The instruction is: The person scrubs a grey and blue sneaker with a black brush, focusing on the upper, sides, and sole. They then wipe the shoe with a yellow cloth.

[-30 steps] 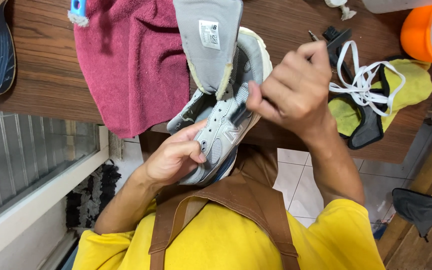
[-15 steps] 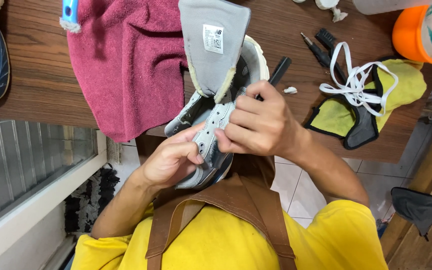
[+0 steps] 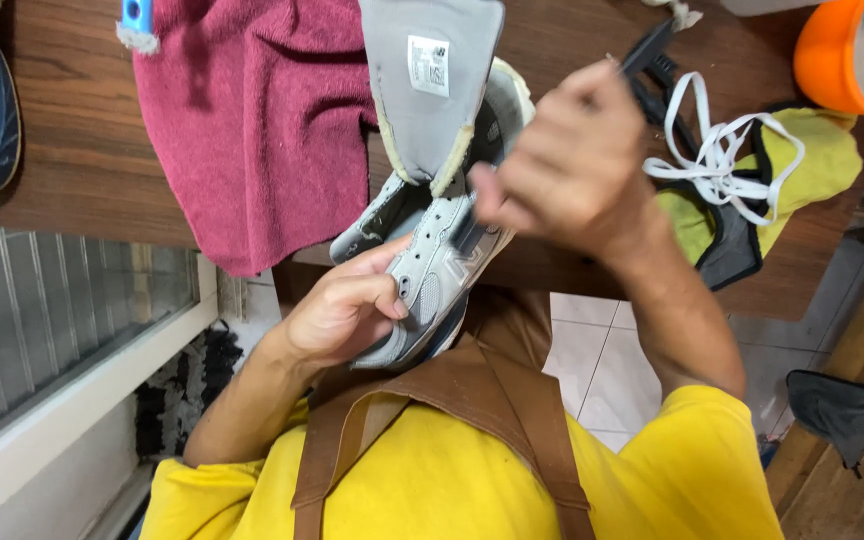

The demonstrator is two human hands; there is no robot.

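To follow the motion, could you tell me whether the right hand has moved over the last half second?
Yes. The right hand has lifted off the grey shoe and swung up and right in the view, toward the white laces.

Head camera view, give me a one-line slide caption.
Left hand steadies a grey sneaker while the right hand works a brush over a wooden table.

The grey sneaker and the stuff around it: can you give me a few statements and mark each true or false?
1. The left hand grips the grey sneaker. True.
2. The sneaker's tongue is pulled out. True.
3. The towel on the wooden table is blue. False: it is dark red.
4. The white laces are threaded through the sneaker. False: they lie loose on the table, on yellow insoles.
5. The right hand is raised beside the sneaker. True.
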